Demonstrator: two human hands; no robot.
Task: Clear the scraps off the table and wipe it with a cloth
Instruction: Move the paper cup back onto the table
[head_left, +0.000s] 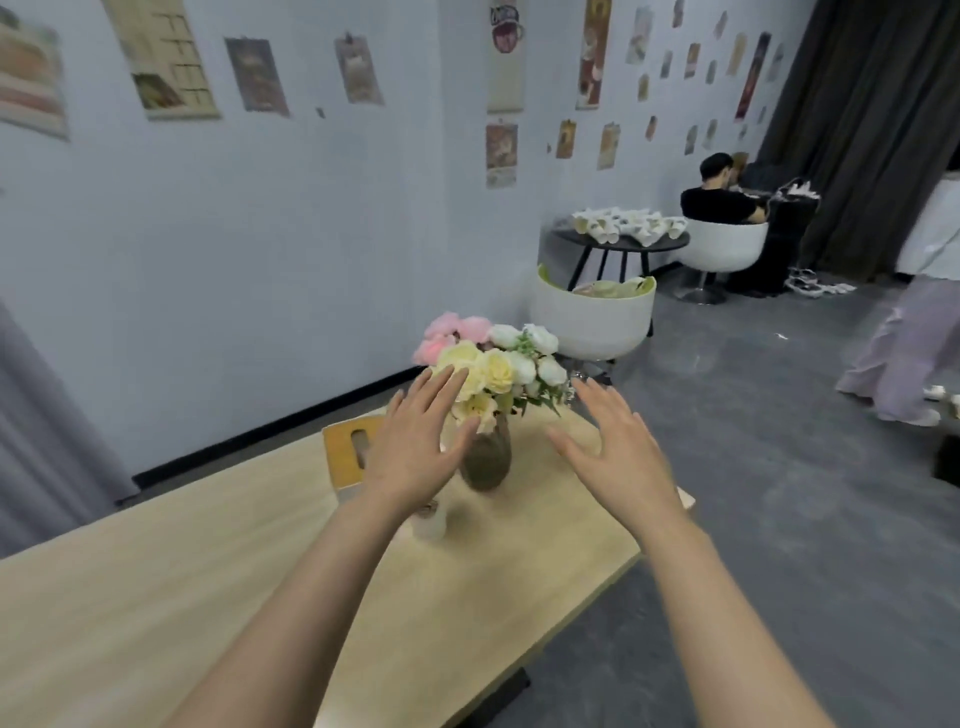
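A light wooden table (156, 587) stretches from the lower left to the centre. Near its far end stands a brown vase (488, 460) holding pink, yellow and white flowers (493, 361). My left hand (415, 441) hovers just left of the vase with straight, spread fingers, holding nothing. On the other side of the vase, a little apart from it, my right hand (618, 447) is stretched out the same way, fingers spread and empty. A small white cup (430, 519) sits on the table under my left wrist. No scraps or cloth show in this view.
A yellow wooden tissue box (345, 457) stands behind my left hand. Beyond the table are a white tub chair (592, 317), a black round table (623, 241) piled with paper cups, a seated person (719, 200), and another person's legs (898, 353) at the right. Grey carpet covers the floor.
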